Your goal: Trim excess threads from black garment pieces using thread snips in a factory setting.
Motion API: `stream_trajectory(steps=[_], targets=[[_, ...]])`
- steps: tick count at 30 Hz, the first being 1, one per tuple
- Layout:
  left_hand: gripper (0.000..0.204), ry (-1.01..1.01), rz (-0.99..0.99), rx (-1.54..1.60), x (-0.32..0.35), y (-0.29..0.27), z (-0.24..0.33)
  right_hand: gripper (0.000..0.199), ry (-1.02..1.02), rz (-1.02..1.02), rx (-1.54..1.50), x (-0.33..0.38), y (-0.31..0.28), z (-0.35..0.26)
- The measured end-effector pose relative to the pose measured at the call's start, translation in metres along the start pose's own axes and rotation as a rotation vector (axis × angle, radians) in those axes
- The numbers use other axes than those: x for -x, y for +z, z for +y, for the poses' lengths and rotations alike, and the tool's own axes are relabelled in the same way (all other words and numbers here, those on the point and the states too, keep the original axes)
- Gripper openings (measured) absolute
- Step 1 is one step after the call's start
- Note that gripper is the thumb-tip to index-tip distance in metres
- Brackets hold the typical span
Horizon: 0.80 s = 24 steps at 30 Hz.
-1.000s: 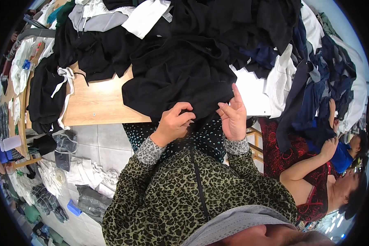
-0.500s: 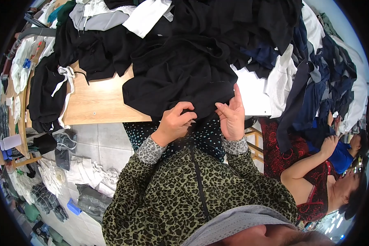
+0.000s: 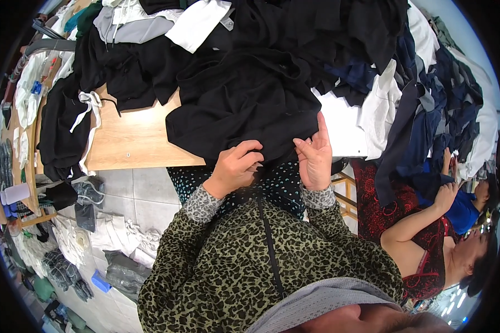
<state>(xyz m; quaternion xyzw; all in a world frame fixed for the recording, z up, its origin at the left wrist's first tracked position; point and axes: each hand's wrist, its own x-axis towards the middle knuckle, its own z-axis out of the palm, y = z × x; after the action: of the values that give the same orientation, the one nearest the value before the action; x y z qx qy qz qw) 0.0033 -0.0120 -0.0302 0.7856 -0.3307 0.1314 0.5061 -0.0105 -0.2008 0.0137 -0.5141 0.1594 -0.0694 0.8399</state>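
A black garment [image 3: 244, 105] lies bunched over the front edge of the table, its near edge hanging towards my lap. My left hand [image 3: 238, 168] is closed on that near edge, with the fingers curled and their tips partly hidden in the dark cloth. At the right end of the same edge, my right hand [image 3: 314, 161] has its palm turned up. Its thumb pinches the cloth, while the index finger stretches up alongside the garment. Whether anything small sits in the left fingers besides cloth, I cannot make out.
The wooden table [image 3: 133, 139] carries heaps of black clothes [image 3: 139, 66] behind and a black piece with white cords [image 3: 55, 127] at left. Navy cloth [image 3: 394, 144] hangs at right, near a co-worker's arm [image 3: 414, 222]. Bagged garments [image 3: 125, 272] lie on the floor.
My hands and the black garment have hardly moved; the left fingers shift very slightly on the cloth. At far right, another person's hand has risen a little.
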Motion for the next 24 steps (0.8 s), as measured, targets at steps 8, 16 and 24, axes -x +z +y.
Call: stream_trajectory(steps=[8,16,24], targets=[[0.011,-0.755,0.134,0.852,-0.008,-0.02,0.013,0.035,-0.181,-0.248,0.717,-0.005,-0.021,-0.004],[0.017,-0.978,-0.017,1.018,-0.025,-0.028,0.008,0.025,-0.149,-0.296,0.482,0.0,-0.015,-0.011],[0.014,-1.126,0.281,1.395,-0.032,-0.014,0.006,0.013,0.15,-0.239,0.248,0.008,0.005,-0.008]])
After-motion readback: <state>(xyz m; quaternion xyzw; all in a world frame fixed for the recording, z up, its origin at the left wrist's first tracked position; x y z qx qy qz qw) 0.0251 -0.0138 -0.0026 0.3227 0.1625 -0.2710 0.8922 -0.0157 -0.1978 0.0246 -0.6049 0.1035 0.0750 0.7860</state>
